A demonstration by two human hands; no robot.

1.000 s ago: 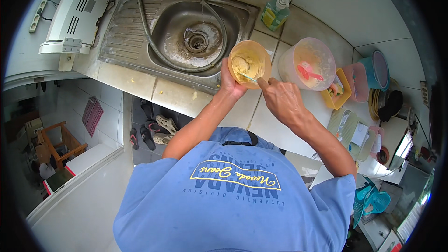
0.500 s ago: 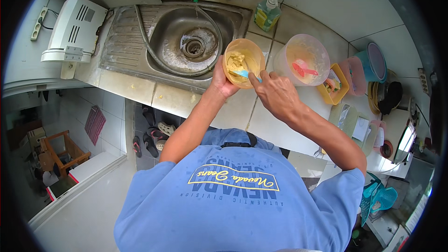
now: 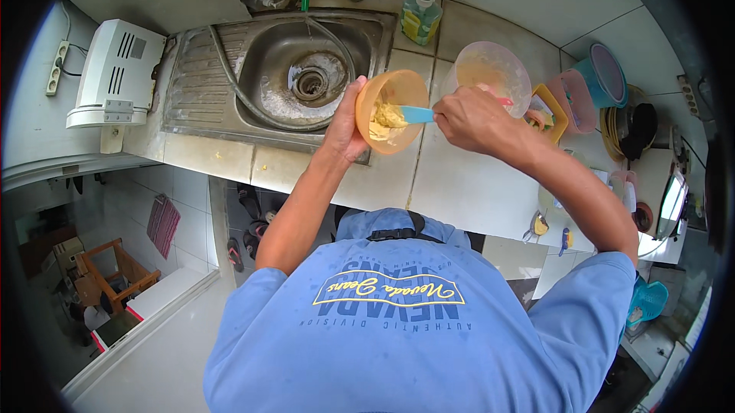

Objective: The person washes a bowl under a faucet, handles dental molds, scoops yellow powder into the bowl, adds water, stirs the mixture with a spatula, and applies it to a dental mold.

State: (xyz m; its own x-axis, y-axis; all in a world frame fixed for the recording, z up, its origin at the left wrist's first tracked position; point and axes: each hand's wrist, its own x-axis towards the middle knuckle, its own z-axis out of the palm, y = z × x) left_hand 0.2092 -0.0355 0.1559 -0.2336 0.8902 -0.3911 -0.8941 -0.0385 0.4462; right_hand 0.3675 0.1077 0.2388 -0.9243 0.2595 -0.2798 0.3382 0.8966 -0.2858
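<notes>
My left hand (image 3: 346,131) grips an orange plastic bowl (image 3: 408,85) from its left side, tilted toward the right over the counter beside the sink. A lump of pale yellow, paste-like mixture (image 3: 388,116) lies inside it. In my right hand (image 3: 475,118) is a light blue spatula (image 3: 418,114), its blade reaching into the bowl against the mixture. Just beyond the right hand stands a translucent pinkish bowl (image 3: 468,63) with residue on its wall. A pink utensil (image 3: 504,101) inside that bowl is partly hidden by my hand.
At left is a steel sink (image 3: 256,53) with a grey hose (image 3: 222,61) looped through it. Behind the bowls stands a green soap bottle (image 3: 420,19). To the right are a yellow basket (image 3: 565,113), a pink container (image 3: 580,91) and a blue tub (image 3: 605,80). A white appliance (image 3: 115,68) sits far left.
The orange bowl has tipped further to the right. My right hand has drawn right, and the spatula now lies nearly level across the bowl's rim.
</notes>
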